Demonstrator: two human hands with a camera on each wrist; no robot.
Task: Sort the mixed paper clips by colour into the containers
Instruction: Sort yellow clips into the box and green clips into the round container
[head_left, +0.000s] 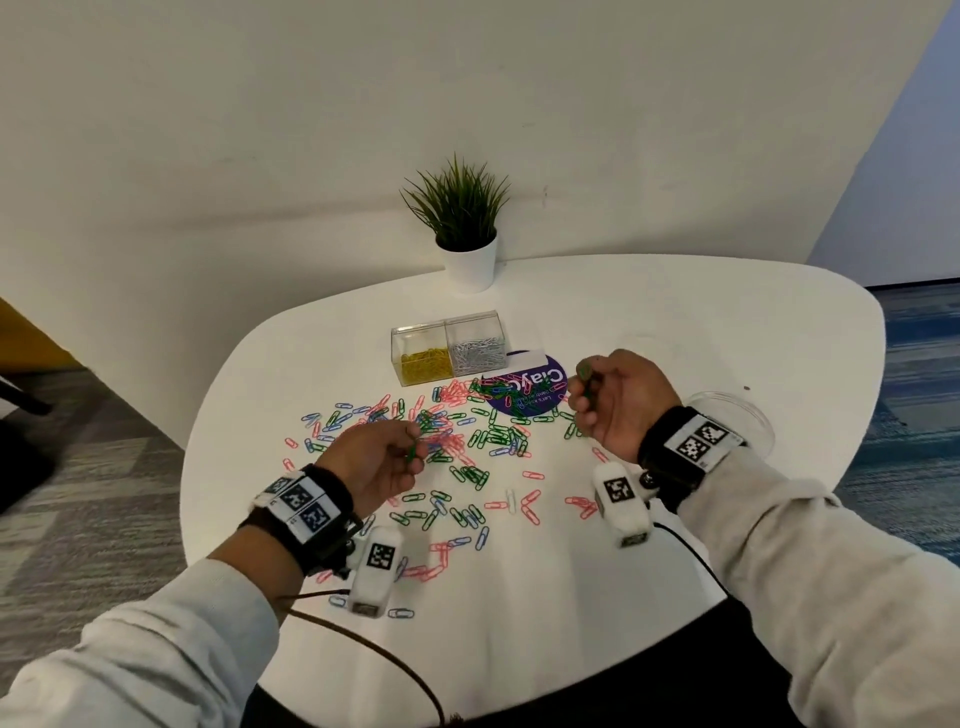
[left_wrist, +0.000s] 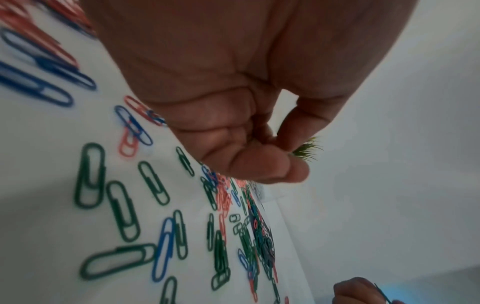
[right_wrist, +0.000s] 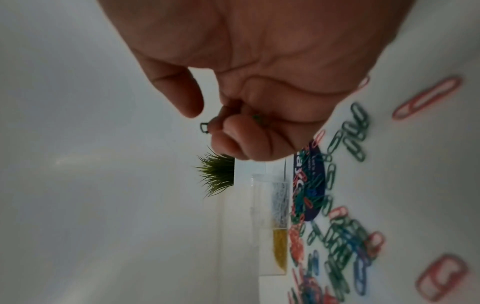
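Right hand (head_left: 615, 402) curling round bunch of green clips (head_left: 586, 382), hovering above table (head_left: 675, 332). Left hand (head_left: 376, 462) pinching one green clip (head_left: 412, 453) over mixed pile (head_left: 457, 431). Clear containers (head_left: 449, 353) sitting behind pile, holding yellow and silver clips.

White table (head_left: 675, 322); loose paper clips (head_left: 483, 441) on it are green, blue, pink-red, one white; I see green clips pinched in my left hand (head_left: 382, 460) and right hand (head_left: 618, 400); clear box (head_left: 449, 338) shows yellow clips in its left compartment, silver in its right; round sticker (head_left: 530, 387) is purple with white lettering; plant (head_left: 460, 202) is green in a white pot; wristbands (head_left: 306, 506) black with black-and-white square markers; sleeves light grey.
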